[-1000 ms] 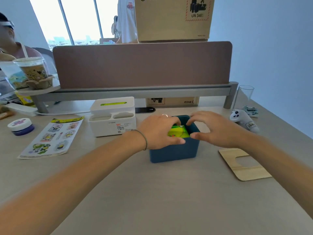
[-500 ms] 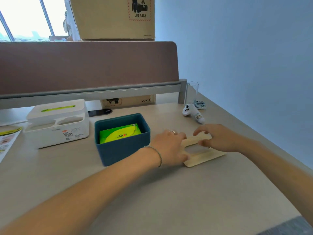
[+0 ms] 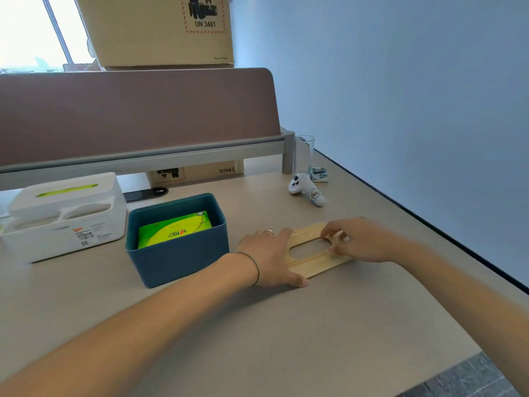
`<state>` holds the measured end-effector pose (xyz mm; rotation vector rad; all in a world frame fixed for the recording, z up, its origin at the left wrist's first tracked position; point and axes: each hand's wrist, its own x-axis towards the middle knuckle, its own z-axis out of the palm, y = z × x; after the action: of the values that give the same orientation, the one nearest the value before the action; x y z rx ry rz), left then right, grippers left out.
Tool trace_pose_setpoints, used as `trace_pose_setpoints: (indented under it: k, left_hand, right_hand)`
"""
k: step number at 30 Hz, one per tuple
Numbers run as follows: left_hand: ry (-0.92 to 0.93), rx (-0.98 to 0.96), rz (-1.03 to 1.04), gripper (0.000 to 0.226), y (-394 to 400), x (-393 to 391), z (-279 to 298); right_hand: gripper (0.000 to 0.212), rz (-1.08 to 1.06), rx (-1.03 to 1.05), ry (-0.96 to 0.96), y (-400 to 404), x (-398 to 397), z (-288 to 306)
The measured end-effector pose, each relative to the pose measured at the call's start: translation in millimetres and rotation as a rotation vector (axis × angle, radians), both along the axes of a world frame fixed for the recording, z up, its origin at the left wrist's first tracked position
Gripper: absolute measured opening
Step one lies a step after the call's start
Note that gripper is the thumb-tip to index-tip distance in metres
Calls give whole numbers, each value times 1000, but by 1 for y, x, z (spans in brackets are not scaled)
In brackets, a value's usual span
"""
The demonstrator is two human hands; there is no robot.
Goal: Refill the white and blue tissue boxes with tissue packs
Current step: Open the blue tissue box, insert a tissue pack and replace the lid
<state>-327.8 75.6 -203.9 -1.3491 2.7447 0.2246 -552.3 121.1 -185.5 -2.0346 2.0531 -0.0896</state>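
Observation:
The blue tissue box (image 3: 177, 259) stands lidless in the middle of the desk with a green tissue pack (image 3: 171, 232) lying inside it. To its left stands the white tissue box (image 3: 63, 213), lid on, with green showing through the slot. Right of the blue box lies the flat wooden lid (image 3: 310, 265) with its oval slot. My left hand (image 3: 270, 256) grips the lid's left end, thumb at the near edge. My right hand (image 3: 362, 239) pinches the lid's right end, fingertips curled at the slot's edge.
A white controller (image 3: 305, 190) and a clear glass (image 3: 305, 151) stand at the back right near the desk's edge (image 3: 429, 224). A brown divider (image 3: 137, 110) with a cardboard box (image 3: 154, 30) on top closes the back. A black phone (image 3: 146, 194) lies behind the boxes.
Both hands left the blue box, where they were pressing the green pack in, and moved right onto the wooden lid. They now grip its two ends. My view swung right.

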Motion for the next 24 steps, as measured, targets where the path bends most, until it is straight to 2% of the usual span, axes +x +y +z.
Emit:
trace_pose_setpoints:
  k: [4, 9, 15, 21, 24]
  left_hand:
    - [47, -26, 14, 109, 0, -3, 10]
    - [86, -71, -1, 91, 1, -8, 36]
    - [103, -197, -51, 88, -4, -2, 65]
    - [166, -141, -47, 85, -17, 41, 97]
    - [155, -160, -57, 83, -24, 65, 105]
  right_hand:
    - [35, -1, -17, 8, 3, -1, 0]
    - [29, 14, -15, -69, 8, -3, -4]
    - [52, 44, -32, -145, 17, -1, 4]
    - [61, 102, -101, -180, 15, 9, 20]
    - [77, 118, -123, -186, 7, 21, 33]
